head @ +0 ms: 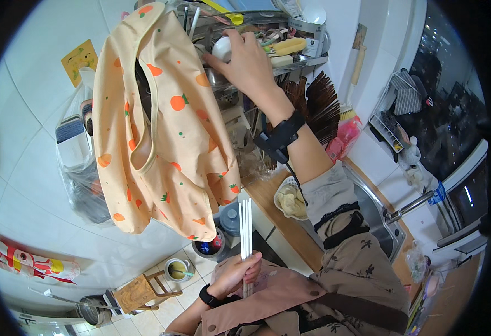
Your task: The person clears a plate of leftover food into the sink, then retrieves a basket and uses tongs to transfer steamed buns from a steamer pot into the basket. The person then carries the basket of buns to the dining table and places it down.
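Several white chopsticks stand upright in my left hand, its fingers wrapped around their lower part in front of my body. Up at the rack, my right hand has its thumb and fingers around a small white bowl; the far side of the bowl is hidden. That hand is over the metal wire rack, among crowded kitchen things. Left of it hangs a cream apron with an orange fruit print, covering part of the rack.
A steel sink with a tap lies at the right. On the wooden counter sits a white basket. Brown chopsticks fan out below the rack. A wooden stool and a bucket stand on the floor.
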The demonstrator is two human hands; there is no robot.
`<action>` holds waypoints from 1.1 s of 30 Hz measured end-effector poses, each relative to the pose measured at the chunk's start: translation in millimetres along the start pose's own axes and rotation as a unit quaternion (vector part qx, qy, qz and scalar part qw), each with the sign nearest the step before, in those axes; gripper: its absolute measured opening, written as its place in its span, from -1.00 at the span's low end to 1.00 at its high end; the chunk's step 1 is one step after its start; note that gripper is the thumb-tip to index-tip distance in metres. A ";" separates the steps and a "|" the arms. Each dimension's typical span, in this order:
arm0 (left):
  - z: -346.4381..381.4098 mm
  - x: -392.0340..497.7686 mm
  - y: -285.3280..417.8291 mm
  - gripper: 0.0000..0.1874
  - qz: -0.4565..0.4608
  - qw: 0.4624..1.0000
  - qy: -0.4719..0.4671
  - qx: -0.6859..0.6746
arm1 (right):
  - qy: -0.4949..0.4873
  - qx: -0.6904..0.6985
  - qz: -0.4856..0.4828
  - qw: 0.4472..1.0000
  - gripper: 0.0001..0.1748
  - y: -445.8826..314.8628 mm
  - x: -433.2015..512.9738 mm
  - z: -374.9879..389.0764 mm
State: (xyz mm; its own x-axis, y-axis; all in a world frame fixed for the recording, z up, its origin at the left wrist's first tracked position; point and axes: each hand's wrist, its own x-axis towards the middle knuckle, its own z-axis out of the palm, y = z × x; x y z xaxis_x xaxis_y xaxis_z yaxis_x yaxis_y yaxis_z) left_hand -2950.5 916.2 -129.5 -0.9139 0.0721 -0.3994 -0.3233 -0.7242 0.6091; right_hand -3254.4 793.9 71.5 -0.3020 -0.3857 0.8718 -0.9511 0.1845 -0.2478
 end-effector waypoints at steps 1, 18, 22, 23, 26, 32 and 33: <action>-1.9 -1.3 1.0 -0.60 0.009 1.000 0.010 -0.003 | 0.034 0.014 -0.030 0.999 -0.44 2.8 0.5 1.9; -15.2 -5.7 0.1 -0.61 0.025 0.999 0.004 -0.048 | 0.091 0.016 -0.057 0.994 -0.71 23.6 38.0 -16.4; -15.8 -9.4 -9.5 -0.60 -0.034 0.999 -0.002 0.010 | 0.139 0.015 -0.050 0.989 -0.75 17.5 62.9 -51.8; -16.2 -9.8 -11.1 -0.60 -0.054 0.998 -0.010 0.016 | 0.149 0.049 -0.044 0.987 -0.74 16.8 65.7 -61.6; -17.4 -5.7 -11.0 -0.58 -0.102 0.995 -0.009 -0.011 | 0.171 0.102 0.017 0.980 -0.70 20.4 64.5 -88.3; -10.9 19.5 8.6 -0.58 -0.032 0.999 -0.023 0.029 | 0.117 0.380 0.138 0.907 -0.68 41.1 1.8 -123.2; -8.9 25.0 14.5 -0.59 -0.008 0.999 0.017 0.049 | 0.077 0.408 0.179 0.892 -0.68 40.3 -21.5 -127.5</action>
State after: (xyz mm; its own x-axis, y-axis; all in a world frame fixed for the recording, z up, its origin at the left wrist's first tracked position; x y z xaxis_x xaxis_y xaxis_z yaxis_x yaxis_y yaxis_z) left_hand -2975.9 901.4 -136.8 -0.9003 0.0577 -0.4315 -0.3610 -0.6528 0.6659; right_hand -3277.9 924.9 96.7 -0.6433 -0.2949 0.7066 -0.5443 -0.4729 -0.6929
